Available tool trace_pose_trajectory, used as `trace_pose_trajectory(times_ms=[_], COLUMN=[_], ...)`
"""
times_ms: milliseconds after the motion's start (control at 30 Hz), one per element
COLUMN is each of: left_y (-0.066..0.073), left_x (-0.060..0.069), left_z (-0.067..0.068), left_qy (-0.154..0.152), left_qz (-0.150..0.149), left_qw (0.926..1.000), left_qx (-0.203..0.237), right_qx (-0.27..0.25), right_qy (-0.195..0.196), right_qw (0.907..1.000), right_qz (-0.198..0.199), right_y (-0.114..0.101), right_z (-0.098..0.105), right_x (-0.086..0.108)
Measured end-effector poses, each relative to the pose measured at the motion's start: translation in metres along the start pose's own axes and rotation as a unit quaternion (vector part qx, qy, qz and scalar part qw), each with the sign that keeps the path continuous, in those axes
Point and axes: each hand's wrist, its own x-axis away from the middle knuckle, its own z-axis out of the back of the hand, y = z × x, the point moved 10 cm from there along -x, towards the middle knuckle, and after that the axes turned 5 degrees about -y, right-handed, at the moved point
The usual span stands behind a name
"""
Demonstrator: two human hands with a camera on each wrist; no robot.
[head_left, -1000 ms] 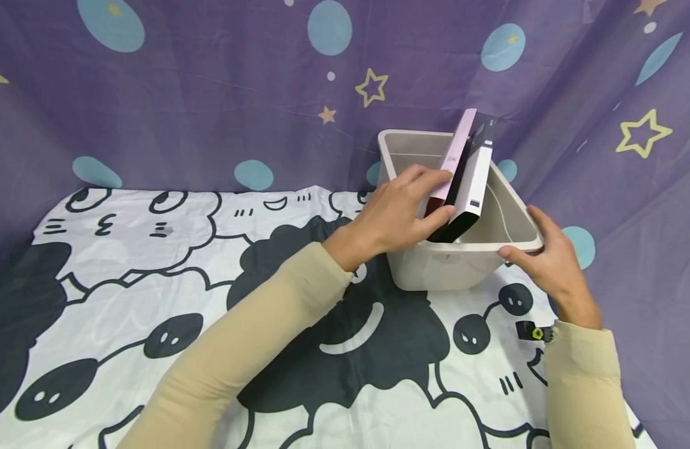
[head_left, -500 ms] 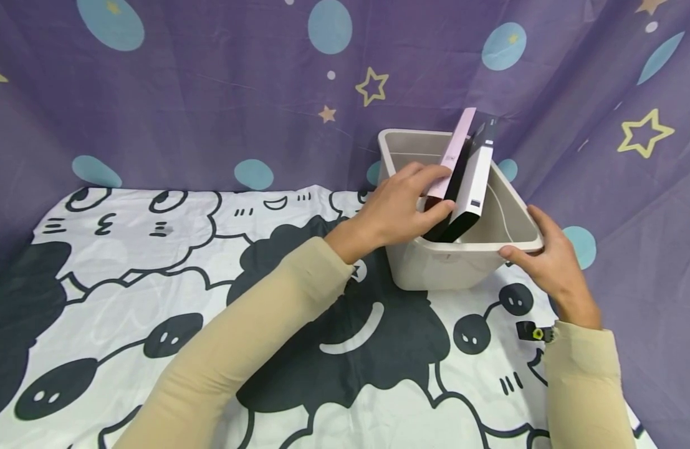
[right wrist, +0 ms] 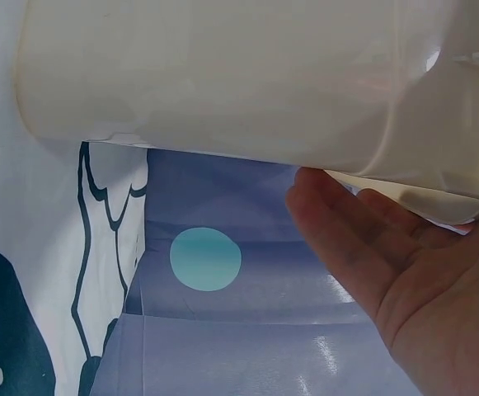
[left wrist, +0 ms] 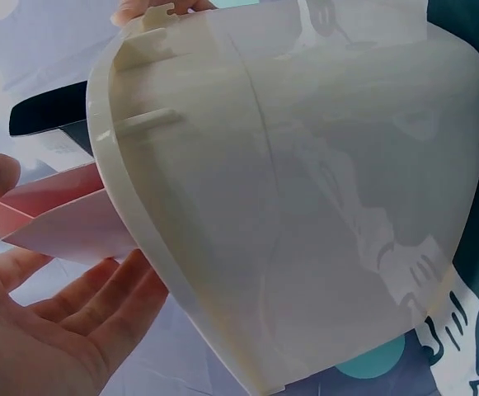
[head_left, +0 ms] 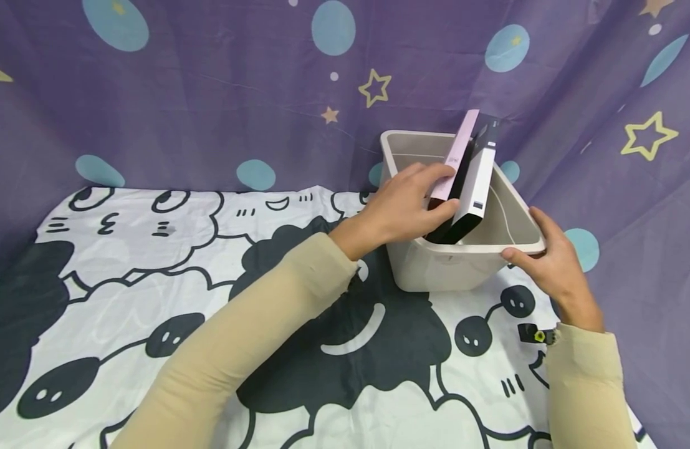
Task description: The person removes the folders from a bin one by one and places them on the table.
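Note:
A pale grey bin (head_left: 445,268) stands upright at the right of the cloth. Inside it, a pink box (head_left: 460,146) and a black-and-white box (head_left: 478,178) lean side by side, their upper ends above the rim. My left hand (head_left: 397,209) reaches over the bin's left front edge and grips the pink box between thumb and fingers; the left wrist view shows the pink box (left wrist: 74,214) between them. At the right front corner, my right hand (head_left: 558,268) holds the bin's rim, thumb in front. Beneath the rim, the right wrist view shows fingers (right wrist: 354,231) against the bin.
A black-and-white patterned cloth (head_left: 154,274) covers the surface. Behind and to the right hangs a purple curtain (head_left: 210,93) with stars and blue spots, close to the bin. A small black device (head_left: 532,333) sits at the right wrist.
The left fingers have shifted slightly on the pink box, and the head view has moved a little. The right hand and the bin look unchanged.

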Motion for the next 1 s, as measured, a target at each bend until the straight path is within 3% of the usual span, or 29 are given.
trace_pose_trajectory(times_ms=[300, 733, 1000], left_y=[0.004, 0.006, -0.002], left_x=[-0.003, -0.013, -0.020], left_z=[0.004, 0.006, 0.005], left_qy=[-0.011, -0.044, -0.076], left_qz=[0.014, -0.008, 0.025], left_qw=[0.9997, 0.9990, 0.9963], left_qx=[-0.018, -0.008, 0.031], right_qx=[0.000, 0.002, 0.004], right_qy=[-0.002, -0.002, -0.002], right_qw=[1.0000, 1.0000, 1.0000], right_qz=[-0.004, -0.002, -0.003], right_y=[0.002, 0.000, 0.001], right_z=[0.000, 0.001, 0.001], right_x=[-0.001, 0.001, 0.001])
